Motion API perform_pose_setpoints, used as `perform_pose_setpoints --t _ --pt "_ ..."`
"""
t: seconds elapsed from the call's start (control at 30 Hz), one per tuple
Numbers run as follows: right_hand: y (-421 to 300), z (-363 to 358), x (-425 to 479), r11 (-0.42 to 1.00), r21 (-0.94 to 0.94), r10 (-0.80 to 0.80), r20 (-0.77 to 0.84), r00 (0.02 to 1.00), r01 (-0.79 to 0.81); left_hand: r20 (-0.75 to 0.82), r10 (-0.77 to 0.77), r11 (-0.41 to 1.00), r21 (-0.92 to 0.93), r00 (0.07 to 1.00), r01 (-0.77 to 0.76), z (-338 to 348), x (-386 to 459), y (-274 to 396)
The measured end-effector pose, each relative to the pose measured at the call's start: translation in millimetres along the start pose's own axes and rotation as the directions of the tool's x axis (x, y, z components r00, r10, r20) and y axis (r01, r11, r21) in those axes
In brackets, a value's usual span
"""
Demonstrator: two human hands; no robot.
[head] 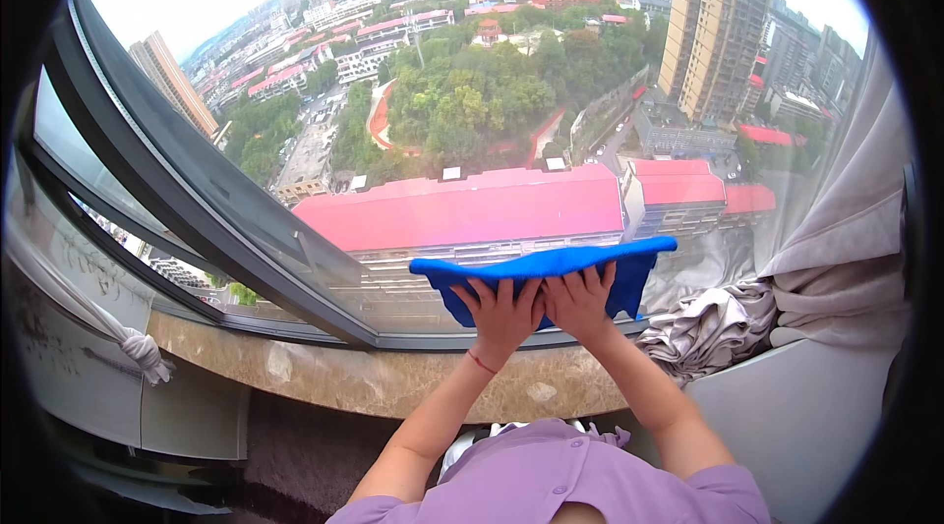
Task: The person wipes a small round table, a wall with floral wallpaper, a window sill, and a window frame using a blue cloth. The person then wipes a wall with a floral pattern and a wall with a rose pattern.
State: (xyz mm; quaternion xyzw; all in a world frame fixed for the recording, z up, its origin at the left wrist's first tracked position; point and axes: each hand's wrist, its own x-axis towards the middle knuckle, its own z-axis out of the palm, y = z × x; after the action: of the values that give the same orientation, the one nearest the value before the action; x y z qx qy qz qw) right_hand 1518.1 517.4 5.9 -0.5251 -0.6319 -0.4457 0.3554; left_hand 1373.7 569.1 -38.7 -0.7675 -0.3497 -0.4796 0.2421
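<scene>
A blue cloth (634, 281) is spread wide against the lower part of a window pane (472, 148). My left hand (501, 314) lies flat on the cloth with its fingers spread, a thin red cord around the wrist. Beside it, my right hand (579, 299) presses on the same cloth, the two hands touching near the thumbs. The cloth's top edge is folded over above my fingertips, and its lower corners hang down. Below both hands runs a brown marble window sill (354, 376).
On the left stands a dark window frame (214, 185) with an opening sash. A knotted white curtain (144, 354) hangs at far left. At right, a grey curtain (841, 244) falls beside a bunched heap of fabric (715, 325) on the sill. Outside, far below, are red-roofed buildings.
</scene>
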Motion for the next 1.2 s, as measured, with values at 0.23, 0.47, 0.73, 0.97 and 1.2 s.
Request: perform_pose_setpoints --t 0.23,0.47,0.73,0.97,1.2 --pt "10.3 -21.1 37.7 0.979 0.201 0.014 0.065 0.998 -0.027 0.030 0.080 0.996 0.045 0.996 -0.081 -21.2 38.2 -7.3" --pt "13.7 -60.0 221.6 0.994 0.040 0.106 -0.183 0.977 -0.100 -0.254 -0.038 0.999 0.009 0.966 0.042 -78.7 206.6 -30.2" --pt "-18.7 3.6 -0.4 0.992 0.025 -0.125 0.077 0.989 0.124 -0.036 -0.014 0.998 0.055 0.999 0.016 -0.3 -16.3 -34.6" --pt "-23.9 -22.7 135.9 0.950 0.295 -0.120 0.051 0.991 0.100 -0.159 -0.073 0.990 0.106 0.985 0.091 -53.1 104.5 -62.1" --pt "-56.3 -39.5 239.8 0.988 0.153 0.008 -0.121 0.993 0.011 -0.338 -0.107 0.994 -0.009 0.935 0.110 -106.5 207.8 -96.4"
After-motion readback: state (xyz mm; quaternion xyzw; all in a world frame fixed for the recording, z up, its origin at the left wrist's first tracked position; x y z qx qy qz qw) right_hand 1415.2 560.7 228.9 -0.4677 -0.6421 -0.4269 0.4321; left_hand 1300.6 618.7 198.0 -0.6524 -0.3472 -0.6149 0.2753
